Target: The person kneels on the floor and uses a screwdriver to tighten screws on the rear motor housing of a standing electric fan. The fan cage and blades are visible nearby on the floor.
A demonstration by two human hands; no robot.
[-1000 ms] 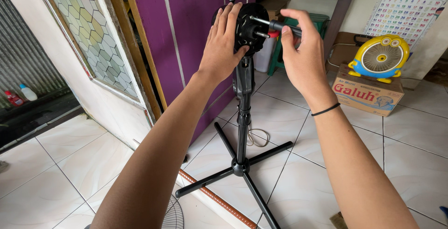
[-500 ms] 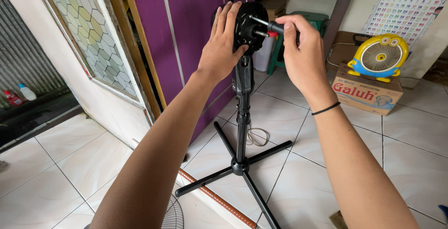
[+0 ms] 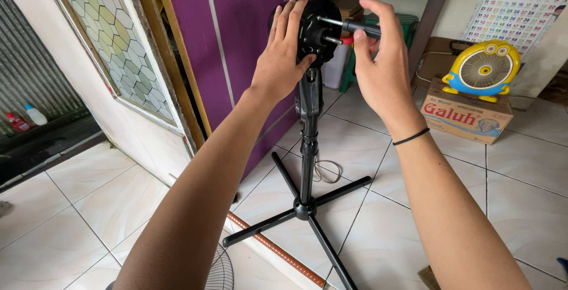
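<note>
Item 1, fan motor head [image 3: 316, 30]: black, round, no blades or grille fitted; sits atop black stand pole [image 3: 307, 148], near top centre of my view; metal shaft pokes out to the right.

Item 2, my left hand [image 3: 281, 59]: palm flat vs. motor head's left/back side, fingers spread upward over housing; pressing on it, not wrapped round.

Item 3, my right hand [image 3: 381, 65]: closed on a screwdriver [image 3: 352, 26], dark shaft, held approx. level, tip at the motor head's front; bit of red handle shows betw. fingers; black band on wrist [image 3: 412, 137]. Hands are apart, one each side of the motor head.

Item 4, cross base [image 3: 302, 210]: four black legs on white tiled floor [image 3: 89, 207]; pale cable loop [image 3: 325, 172] lies just behind pole.

Item 5, wire fan grille [image 3: 220, 269]: partly seen at bottom edge, on floor, left of base.

Item 6, purple door panels [image 3: 242, 41]: behind stand; patterned glass door [image 3: 100, 36] w/ white frame to the left.

Item 7, cardboard box [image 3: 467, 118]: on floor, right bkgd; small yellow toy-style fan [image 3: 482, 68] on top; number chart [image 3: 518, 9] on wall above; green plastic stool [image 3: 402, 27] behind my right hand, well apart from stand.
</note>
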